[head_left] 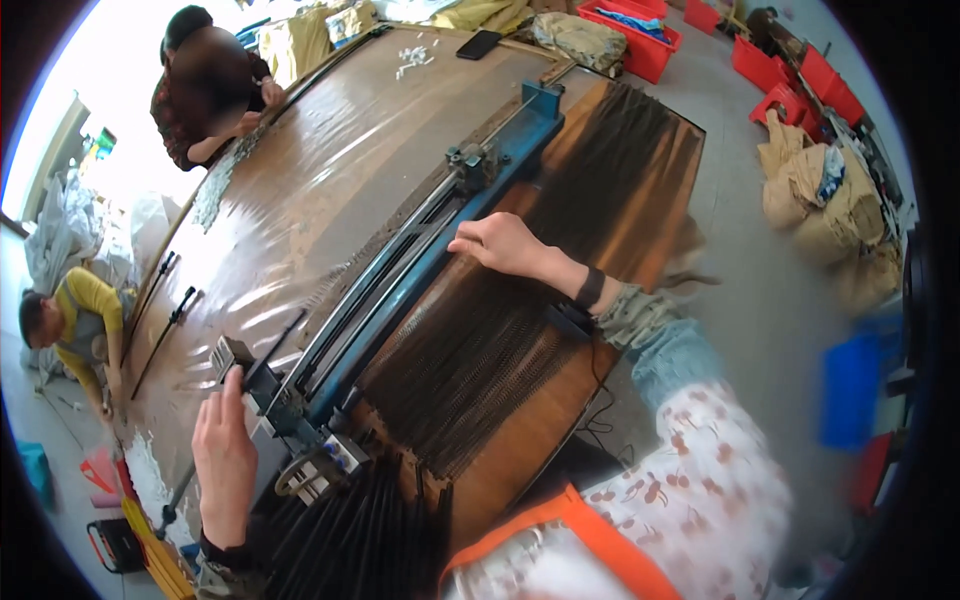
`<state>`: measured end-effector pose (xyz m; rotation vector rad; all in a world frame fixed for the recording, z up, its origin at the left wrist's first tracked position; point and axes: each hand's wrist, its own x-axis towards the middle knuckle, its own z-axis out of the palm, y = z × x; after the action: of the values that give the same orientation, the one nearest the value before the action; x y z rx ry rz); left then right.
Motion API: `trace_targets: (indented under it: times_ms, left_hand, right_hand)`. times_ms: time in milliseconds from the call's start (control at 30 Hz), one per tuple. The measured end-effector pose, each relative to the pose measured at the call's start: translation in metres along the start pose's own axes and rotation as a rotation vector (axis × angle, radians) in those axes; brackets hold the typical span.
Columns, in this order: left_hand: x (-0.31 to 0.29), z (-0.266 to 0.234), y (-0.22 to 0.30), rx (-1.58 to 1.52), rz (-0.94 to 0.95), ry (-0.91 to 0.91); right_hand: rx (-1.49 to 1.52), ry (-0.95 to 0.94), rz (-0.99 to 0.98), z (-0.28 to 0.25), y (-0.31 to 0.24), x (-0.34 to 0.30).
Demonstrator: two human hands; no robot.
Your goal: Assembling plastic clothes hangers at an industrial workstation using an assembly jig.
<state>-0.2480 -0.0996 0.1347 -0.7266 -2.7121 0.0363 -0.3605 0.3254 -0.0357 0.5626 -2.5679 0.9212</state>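
Observation:
A long blue machine with parallel metal rails lies diagonally across the table, a small metal carriage on its far part. My right hand is over the machine's right edge, its fingers curled together; what they hold, if anything, is too small to make out. Below that forearm spreads a layer of thin dark ridged strands. My left hand is at the machine's near end, fingers stretched out, fingertips beside a grey metal block. Between my arms, a bundle of black rods fans out below the machine's near end.
Clear plastic sheeting covers the brown table. White pieces and a black phone lie at its far end. Two co-workers sit along the left edge. Red crates and brown sacks stand on the floor at right.

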Motion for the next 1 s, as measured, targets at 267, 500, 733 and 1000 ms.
trace_targets:
  times_ms: [267, 500, 733, 1000]
  left_hand:
    - [0.006, -0.017, 0.000, 0.108, 0.053, -0.126]
    - [-0.039, -0.029, 0.009, 0.171, -0.018, 0.022]
    - [-0.056, -0.031, 0.018, 0.066, 0.033, 0.034]
    - [-0.082, -0.025, 0.004, 0.046, -0.019, 0.033]
  right_hand:
    - [-0.153, -0.100, -0.262, -0.009, -0.067, 0.012]
    - [0.373, 0.017, -0.460, 0.003, -0.133, 0.008]
    - [0.428, 0.167, -0.525, 0.021, -0.183, 0.001]
    - [0.327, 0.278, -0.641, 0.057, -0.201, 0.005]
